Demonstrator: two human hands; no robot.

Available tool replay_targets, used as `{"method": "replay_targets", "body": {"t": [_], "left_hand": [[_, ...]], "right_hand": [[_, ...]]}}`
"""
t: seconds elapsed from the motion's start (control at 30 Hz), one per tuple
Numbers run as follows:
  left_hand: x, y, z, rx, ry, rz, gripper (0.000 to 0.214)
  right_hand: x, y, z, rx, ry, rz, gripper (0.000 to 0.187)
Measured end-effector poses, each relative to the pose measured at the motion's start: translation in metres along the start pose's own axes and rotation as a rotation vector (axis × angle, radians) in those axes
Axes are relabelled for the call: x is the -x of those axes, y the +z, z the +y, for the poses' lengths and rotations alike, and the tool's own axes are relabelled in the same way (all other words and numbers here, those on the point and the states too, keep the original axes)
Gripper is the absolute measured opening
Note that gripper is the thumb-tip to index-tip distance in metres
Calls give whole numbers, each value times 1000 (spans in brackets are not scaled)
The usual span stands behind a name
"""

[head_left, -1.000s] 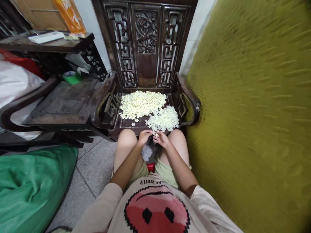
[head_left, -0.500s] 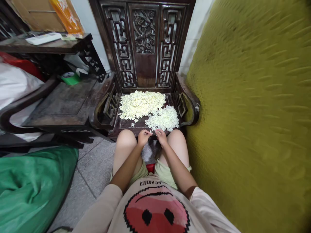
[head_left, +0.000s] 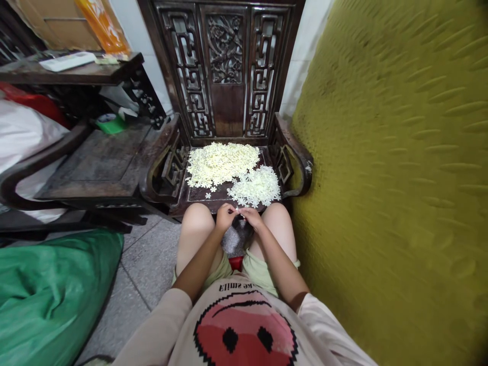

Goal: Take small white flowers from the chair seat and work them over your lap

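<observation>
1. Tiny pale flower piece pinched between both hands, just over the near edge of the chair seat, between the two knees.
2. Left hand curled almost shut, fingertips on the tiny piece.
3. Right hand curled the same way, fingertips meeting the left ones on the piece; too small to tell which hand grips harder.
4. Small heap of white flower pieces just beyond the hands, on the near right part of the seat.
5. Bigger heap of cream flower pieces farther back and to the left, touching the small heap.
6. A few loose pieces lying alone on the dark seat near the left knee.
7. Dark carved wooden chair under it all, with a tall back far away and curved arms on both sides.
8. Second dark chair to the left.
9. Green bag on the floor, near left.
10. Big yellow-green cloth filling the right side.
</observation>
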State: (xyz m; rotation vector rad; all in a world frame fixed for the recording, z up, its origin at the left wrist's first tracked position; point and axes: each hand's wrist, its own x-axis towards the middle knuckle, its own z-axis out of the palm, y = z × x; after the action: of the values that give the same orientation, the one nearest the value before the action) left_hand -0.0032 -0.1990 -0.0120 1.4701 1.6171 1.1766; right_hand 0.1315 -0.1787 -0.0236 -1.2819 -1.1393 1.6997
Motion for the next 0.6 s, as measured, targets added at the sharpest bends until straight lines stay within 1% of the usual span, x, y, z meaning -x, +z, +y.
{"method": "replay_targets", "body": {"t": [0.17,0.3,0.4,0.53,0.6], "left_hand": [[1,0,-2,35,-8,13,10],[0,0,-4,39,1,-6,11],[0,1,-6,59,-11,-24,15],[1,4,-8,212,-136,-71,20],[0,5,-9,318,-205,-70,22]], "right_hand": [[3,0,-2,-34,12,-66,23],[1,-1,2,-78,69,-58,19],[-3,-3,7,-109,110,-34,20],[-5,-4,10,-110,98,4,23],[-6,-3,10,-112,80,8,23]]}}
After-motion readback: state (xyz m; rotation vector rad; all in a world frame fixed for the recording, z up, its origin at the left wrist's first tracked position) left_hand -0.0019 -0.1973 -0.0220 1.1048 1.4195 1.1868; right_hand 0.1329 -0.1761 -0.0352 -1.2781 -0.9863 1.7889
